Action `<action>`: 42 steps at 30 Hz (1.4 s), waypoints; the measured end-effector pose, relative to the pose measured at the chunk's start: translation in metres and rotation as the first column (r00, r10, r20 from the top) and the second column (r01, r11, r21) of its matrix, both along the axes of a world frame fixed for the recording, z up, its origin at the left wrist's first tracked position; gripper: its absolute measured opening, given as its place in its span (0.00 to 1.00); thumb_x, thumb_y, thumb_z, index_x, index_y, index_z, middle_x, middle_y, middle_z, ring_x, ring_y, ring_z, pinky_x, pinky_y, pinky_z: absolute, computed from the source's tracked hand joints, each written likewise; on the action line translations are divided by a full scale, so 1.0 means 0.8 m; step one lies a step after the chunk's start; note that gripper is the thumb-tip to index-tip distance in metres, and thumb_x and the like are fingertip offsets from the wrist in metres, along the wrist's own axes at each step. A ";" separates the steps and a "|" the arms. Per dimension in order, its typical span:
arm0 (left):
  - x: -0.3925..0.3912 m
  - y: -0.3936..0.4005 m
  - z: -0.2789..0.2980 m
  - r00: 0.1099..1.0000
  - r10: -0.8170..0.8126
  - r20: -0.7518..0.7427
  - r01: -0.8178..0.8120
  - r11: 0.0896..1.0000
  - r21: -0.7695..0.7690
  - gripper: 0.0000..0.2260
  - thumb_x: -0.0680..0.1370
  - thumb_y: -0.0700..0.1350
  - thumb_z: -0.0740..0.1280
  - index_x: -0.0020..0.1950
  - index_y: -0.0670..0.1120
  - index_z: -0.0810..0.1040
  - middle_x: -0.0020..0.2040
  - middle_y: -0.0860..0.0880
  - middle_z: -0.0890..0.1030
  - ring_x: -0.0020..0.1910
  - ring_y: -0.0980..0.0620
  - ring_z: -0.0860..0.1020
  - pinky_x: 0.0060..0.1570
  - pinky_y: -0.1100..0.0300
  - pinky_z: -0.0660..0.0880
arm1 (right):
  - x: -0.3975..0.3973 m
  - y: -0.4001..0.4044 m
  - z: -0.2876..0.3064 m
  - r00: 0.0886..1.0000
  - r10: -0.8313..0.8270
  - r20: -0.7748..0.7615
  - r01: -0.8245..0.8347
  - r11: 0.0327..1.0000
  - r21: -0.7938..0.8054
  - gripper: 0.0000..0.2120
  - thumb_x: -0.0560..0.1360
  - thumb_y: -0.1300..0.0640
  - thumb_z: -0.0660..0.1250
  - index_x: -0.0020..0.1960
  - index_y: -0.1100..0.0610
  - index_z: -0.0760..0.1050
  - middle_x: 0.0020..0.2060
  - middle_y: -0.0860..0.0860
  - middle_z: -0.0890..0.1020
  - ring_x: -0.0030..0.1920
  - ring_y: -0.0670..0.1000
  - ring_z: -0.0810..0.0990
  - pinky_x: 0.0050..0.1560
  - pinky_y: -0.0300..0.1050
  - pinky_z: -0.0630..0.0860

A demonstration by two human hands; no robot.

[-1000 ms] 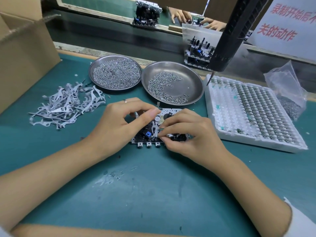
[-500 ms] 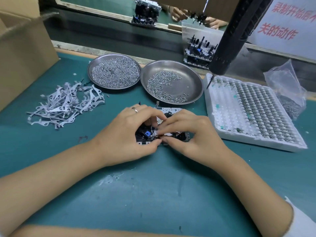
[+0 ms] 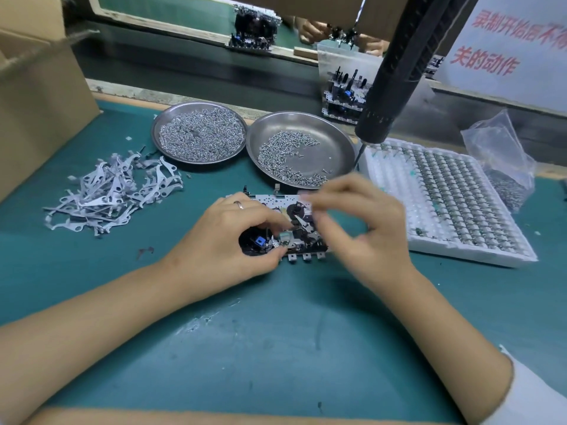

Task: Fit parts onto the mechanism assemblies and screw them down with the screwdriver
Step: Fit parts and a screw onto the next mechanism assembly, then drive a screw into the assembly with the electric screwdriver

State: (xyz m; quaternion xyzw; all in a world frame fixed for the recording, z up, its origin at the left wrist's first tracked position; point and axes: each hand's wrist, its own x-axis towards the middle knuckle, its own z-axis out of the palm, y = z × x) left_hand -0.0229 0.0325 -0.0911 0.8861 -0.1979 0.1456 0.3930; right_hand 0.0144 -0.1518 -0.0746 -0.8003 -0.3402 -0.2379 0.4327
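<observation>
The mechanism assembly [image 3: 295, 223] lies flat on the green mat, a metal plate with black parts, a blue piece and a small lever. My left hand [image 3: 227, 240] grips its left half, fingers curled over the top and thumb at the near edge. Blurred by motion, my right hand [image 3: 362, 228] hovers just above the assembly's right end with loosely bent fingers and nothing visible in them. The black powered screwdriver [image 3: 395, 72] hangs from above at the back right, its tip near the right dish, untouched.
Two steel dishes hold screws: a full one [image 3: 157, 130] and a half-full one [image 3: 334, 148]. Grey metal levers [image 3: 113, 194] are piled at the left. A white parts tray [image 3: 460, 256] and plastic bag [image 3: 500, 154] sit right; a cardboard box [image 3: 36, 102] stands left, finished assemblies [image 3: 343, 93] behind.
My right hand has lifted off the assembly and moved up and right. My left hand has stayed on it, now gripping its left half.
</observation>
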 end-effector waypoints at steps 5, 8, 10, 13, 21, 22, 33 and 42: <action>0.000 0.000 0.001 1.000 -0.006 -0.005 0.005 0.999 -0.035 0.10 0.67 0.38 0.78 0.47 0.46 0.84 0.40 0.61 0.79 0.44 0.55 0.75 0.52 0.56 0.72 | 0.038 -0.001 0.067 0.959 -0.270 -0.082 0.281 0.884 0.373 0.31 0.74 0.57 0.69 0.72 0.61 0.60 0.55 0.55 0.75 0.55 0.52 0.76 0.58 0.51 0.74; 0.001 0.000 0.001 1.000 -0.013 -0.012 0.013 0.999 -0.048 0.10 0.67 0.38 0.78 0.47 0.46 0.85 0.40 0.58 0.80 0.43 0.53 0.75 0.52 0.58 0.71 | 0.064 0.012 0.111 0.971 -0.155 -0.183 0.212 0.911 0.355 0.31 0.74 0.53 0.70 0.71 0.60 0.60 0.51 0.48 0.77 0.50 0.40 0.77 0.56 0.41 0.76; 0.001 0.000 0.000 1.000 -0.014 -0.022 0.013 0.998 -0.058 0.11 0.67 0.38 0.78 0.47 0.46 0.85 0.41 0.56 0.82 0.43 0.52 0.76 0.52 0.57 0.71 | 0.070 0.028 0.119 0.973 -0.122 -0.194 0.192 0.895 0.402 0.26 0.75 0.55 0.70 0.67 0.62 0.64 0.48 0.47 0.77 0.46 0.39 0.78 0.52 0.39 0.77; 0.001 0.000 0.000 0.999 -0.010 -0.034 0.007 0.997 -0.075 0.11 0.67 0.38 0.78 0.47 0.47 0.85 0.41 0.56 0.82 0.45 0.51 0.77 0.54 0.57 0.71 | 0.062 0.049 0.118 0.980 0.001 -0.201 0.110 0.834 0.541 0.25 0.76 0.61 0.68 0.67 0.64 0.60 0.42 0.53 0.75 0.35 0.46 0.77 0.37 0.41 0.77; 0.002 0.000 -0.001 0.999 0.004 -0.040 -0.008 0.994 -0.105 0.11 0.66 0.38 0.78 0.46 0.46 0.85 0.41 0.56 0.83 0.44 0.53 0.76 0.52 0.65 0.70 | 0.014 0.075 0.080 0.896 0.406 -0.177 -0.154 0.660 0.735 0.10 0.73 0.71 0.61 0.47 0.60 0.62 0.24 0.51 0.70 0.19 0.52 0.68 0.25 0.39 0.68; 0.002 -0.001 -0.001 0.999 0.005 -0.043 -0.009 0.995 -0.103 0.10 0.66 0.38 0.78 0.46 0.45 0.85 0.41 0.55 0.83 0.44 0.52 0.76 0.53 0.62 0.70 | 0.011 0.077 0.075 0.887 0.428 -0.171 -0.162 0.638 0.753 0.10 0.73 0.72 0.60 0.47 0.61 0.62 0.23 0.50 0.70 0.19 0.51 0.67 0.25 0.38 0.67; 0.005 -0.002 -0.002 0.999 0.002 0.045 0.001 0.998 -0.070 0.08 0.65 0.44 0.73 0.43 0.45 0.84 0.38 0.69 0.73 0.41 0.59 0.72 0.48 0.63 0.69 | 0.004 0.081 0.054 0.907 0.380 -0.181 -0.121 0.647 0.753 0.11 0.72 0.69 0.61 0.46 0.56 0.64 0.24 0.49 0.70 0.19 0.52 0.67 0.26 0.41 0.66; 0.006 -0.001 -0.002 0.999 -0.001 0.038 0.003 0.997 -0.074 0.08 0.65 0.44 0.73 0.42 0.44 0.84 0.37 0.67 0.73 0.40 0.58 0.72 0.48 0.63 0.70 | 0.002 0.083 0.053 0.903 0.388 -0.185 -0.123 0.646 0.753 0.11 0.71 0.70 0.61 0.47 0.57 0.62 0.24 0.48 0.70 0.19 0.51 0.67 0.25 0.40 0.66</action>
